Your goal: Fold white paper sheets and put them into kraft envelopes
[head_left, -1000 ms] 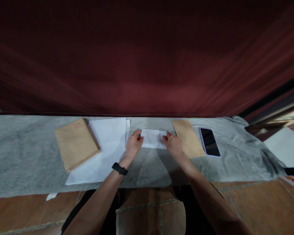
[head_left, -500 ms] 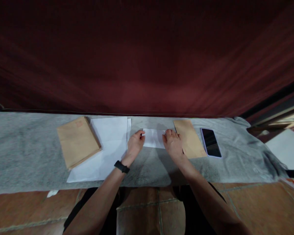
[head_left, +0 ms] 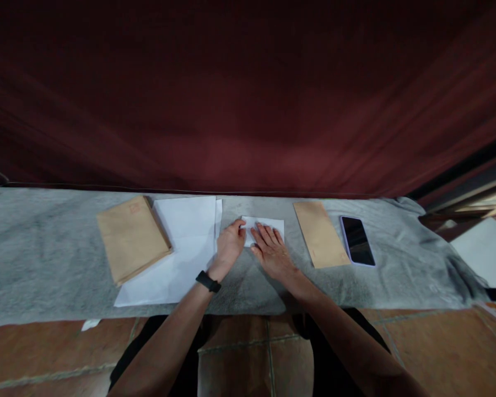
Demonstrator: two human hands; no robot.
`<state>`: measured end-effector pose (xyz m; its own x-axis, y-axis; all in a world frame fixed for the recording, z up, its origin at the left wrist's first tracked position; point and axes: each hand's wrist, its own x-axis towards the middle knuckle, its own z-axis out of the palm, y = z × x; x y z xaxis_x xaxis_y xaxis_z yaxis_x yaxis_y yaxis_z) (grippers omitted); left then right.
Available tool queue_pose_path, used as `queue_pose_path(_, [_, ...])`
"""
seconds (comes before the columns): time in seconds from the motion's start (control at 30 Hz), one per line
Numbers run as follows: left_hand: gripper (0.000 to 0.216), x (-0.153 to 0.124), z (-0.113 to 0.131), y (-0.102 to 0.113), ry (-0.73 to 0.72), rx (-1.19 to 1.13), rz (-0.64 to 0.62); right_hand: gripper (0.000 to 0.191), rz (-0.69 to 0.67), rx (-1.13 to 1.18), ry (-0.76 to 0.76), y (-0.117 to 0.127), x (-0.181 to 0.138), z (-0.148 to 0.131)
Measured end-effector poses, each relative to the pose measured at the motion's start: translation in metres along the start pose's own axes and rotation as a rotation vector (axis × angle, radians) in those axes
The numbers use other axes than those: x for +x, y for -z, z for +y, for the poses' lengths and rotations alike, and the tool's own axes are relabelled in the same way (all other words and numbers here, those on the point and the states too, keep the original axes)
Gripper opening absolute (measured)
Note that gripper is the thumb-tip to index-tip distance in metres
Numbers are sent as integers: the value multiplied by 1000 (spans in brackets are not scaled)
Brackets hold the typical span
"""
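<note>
A small folded white paper lies on the grey cloth in front of me. My left hand, with a black band on its wrist, holds the paper's left end with thumb and fingers. My right hand lies flat on the paper, fingers spread and pressing down, covering most of it. A loose stack of white sheets lies just left of my left hand.
A stack of brown envelopes rests on the white sheets at the left. A single brown envelope and a dark phone lie to the right. A dark red curtain hangs behind. Tiled floor shows below the cloth's edge.
My right hand has slid left from the paper's right end onto its middle and now lies flat on it. My left hand stays at the left end.
</note>
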<state>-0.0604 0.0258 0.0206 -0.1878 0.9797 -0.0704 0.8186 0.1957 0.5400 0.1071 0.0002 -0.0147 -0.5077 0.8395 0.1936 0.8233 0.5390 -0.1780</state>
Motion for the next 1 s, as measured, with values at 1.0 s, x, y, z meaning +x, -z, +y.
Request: queue_pose_path(1.0, [62, -31, 7, -44, -496, 199, 29, 60, 18, -52, -109, -13, 0, -1])
